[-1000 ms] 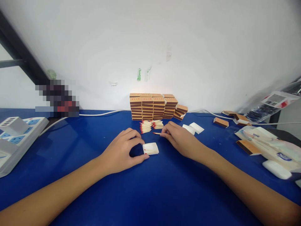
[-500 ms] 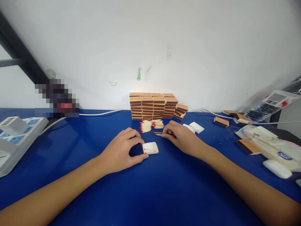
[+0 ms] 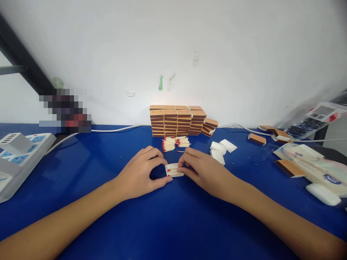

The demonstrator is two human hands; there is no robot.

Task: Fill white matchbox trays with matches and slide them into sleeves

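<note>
A small white matchbox tray [image 3: 171, 166] lies on the blue table with a few red-headed matches inside. My left hand [image 3: 142, 168] steadies its left end, thumb at the near corner and fingertips at the far one. Over the tray's right part, the thumb and fingers of my right hand [image 3: 203, 164] pinch a match [image 3: 172, 170], its red head pointing left. Just beyond, a single match [image 3: 180, 151] rests on the table. Behind it lie two heaps of loose matches, a left heap [image 3: 169, 144] and a right heap [image 3: 183, 142].
Stacked matchboxes [image 3: 170, 121] stand against the wall. White empty trays [image 3: 217, 157] lie right of my right hand. Farther right are loose matchbox sleeves [image 3: 257, 139], a tissue pack [image 3: 320, 171] and a white rounded object [image 3: 323, 194]. A power strip [image 3: 29, 155] sits at left.
My right hand has come left and nearer from beside the loose matches to the tray, bringing a match. One of the two loose matches there is gone from the table. My left hand stays put.
</note>
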